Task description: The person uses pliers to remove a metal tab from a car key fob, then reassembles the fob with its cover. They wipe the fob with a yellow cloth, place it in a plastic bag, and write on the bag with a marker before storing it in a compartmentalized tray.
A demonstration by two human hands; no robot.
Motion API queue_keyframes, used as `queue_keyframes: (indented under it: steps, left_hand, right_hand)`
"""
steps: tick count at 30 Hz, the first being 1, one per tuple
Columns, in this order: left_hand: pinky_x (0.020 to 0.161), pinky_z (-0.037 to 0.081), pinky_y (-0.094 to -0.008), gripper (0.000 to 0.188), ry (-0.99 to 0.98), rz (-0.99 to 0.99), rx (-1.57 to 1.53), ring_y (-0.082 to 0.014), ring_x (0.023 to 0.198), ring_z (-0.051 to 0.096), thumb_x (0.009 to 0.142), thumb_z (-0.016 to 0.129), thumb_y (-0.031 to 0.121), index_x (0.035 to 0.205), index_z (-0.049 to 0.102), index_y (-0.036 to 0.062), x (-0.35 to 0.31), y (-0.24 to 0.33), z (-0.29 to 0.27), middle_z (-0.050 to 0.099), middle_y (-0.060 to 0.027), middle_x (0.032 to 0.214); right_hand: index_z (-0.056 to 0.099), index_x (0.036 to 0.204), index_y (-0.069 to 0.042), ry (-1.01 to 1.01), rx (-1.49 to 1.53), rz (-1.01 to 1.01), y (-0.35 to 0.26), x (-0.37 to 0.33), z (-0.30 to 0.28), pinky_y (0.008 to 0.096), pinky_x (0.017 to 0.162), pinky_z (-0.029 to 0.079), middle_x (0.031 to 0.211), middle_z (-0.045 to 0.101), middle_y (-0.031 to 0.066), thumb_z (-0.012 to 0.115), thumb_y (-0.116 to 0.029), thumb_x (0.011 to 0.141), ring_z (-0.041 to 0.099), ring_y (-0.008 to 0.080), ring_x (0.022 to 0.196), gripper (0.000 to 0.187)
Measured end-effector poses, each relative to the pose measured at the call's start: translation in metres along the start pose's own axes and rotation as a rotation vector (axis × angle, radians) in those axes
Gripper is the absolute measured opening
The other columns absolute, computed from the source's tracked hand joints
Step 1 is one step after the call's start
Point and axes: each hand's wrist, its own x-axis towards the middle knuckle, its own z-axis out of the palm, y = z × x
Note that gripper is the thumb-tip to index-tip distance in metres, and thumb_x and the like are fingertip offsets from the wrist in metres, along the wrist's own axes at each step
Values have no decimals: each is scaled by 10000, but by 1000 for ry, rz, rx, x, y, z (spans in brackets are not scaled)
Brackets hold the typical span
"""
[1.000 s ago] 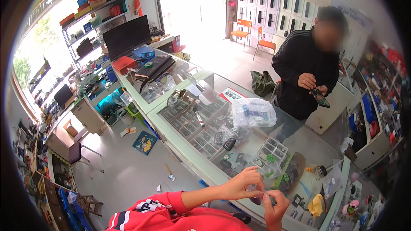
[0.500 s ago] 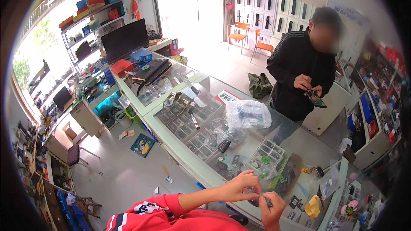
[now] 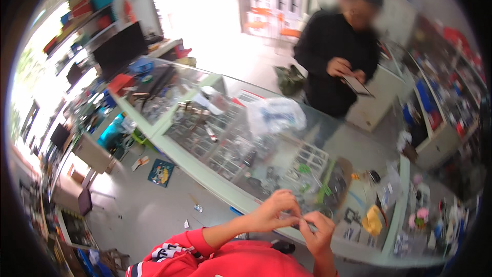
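Over the near edge of the glass counter [image 3: 225, 187], my left hand [image 3: 274, 211] and my right hand [image 3: 318, 232] meet fingertip to fingertip. Both are closed in a pinch around something small and dark that I cannot make out. Beyond my fingers lies a clear compartment tray [image 3: 311, 158] with small parts and green bits near it. A green strip [image 3: 324, 190] runs beside it. To the right of my right hand sits a crumpled yellow cloth-like thing [image 3: 372, 220], with a flat dark part [image 3: 352, 216] nearby.
A white plastic bag [image 3: 275, 116] rests on the counter. Across it stands a person in black [image 3: 333, 54] holding a phone [image 3: 359, 86]. A dark chair [image 3: 85, 201] and a colourful flat board [image 3: 161, 173] are on the floor at left. Loaded shelves line the right side.
The whole view has shifted and blurred, with the counter now further left and up. My hands stay pinched together, a little higher. The person opposite has tilted the phone, its bright face showing.
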Motion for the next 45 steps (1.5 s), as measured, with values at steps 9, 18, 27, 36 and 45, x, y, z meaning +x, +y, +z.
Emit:
queue_keyframes:
  steps: [9,18,27,36,45]
  left_hand:
    - [1022,183,-467,117,-66,16,31,-184,921,512,702,651,105,777,563,118,13,4,4,540,-1,810]
    - [1039,141,-498,112,-140,31,44,-187,990,500,702,649,117,790,580,127,26,-7,11,547,-1,841]
    - [1033,130,-515,106,-143,44,83,-195,966,520,676,640,65,745,587,126,43,-4,31,555,14,793]
    - [1016,190,-480,104,-46,-41,196,-207,870,530,665,642,50,728,568,87,46,2,51,540,-26,781]
    - [764,354,-309,99,81,-134,262,-175,700,493,685,636,33,732,550,44,37,-5,56,545,-27,718]
  right_hand:
    - [548,719,8,56,152,7,10,-12,-10,280,539,445,658,585,106,599,22,687,575,213,579,61]
    - [570,732,-2,144,116,52,17,-27,-40,308,612,468,680,603,117,617,1,688,601,242,643,64]
    - [580,758,-26,165,-28,8,27,-38,-71,336,610,464,727,597,120,627,-3,681,592,286,667,93]
    - [574,755,-11,103,92,-32,58,-29,-91,349,672,476,700,588,90,608,13,691,567,242,622,77]
    - [568,771,22,5,178,16,78,-20,-88,237,521,384,707,586,75,598,33,724,495,140,574,58]
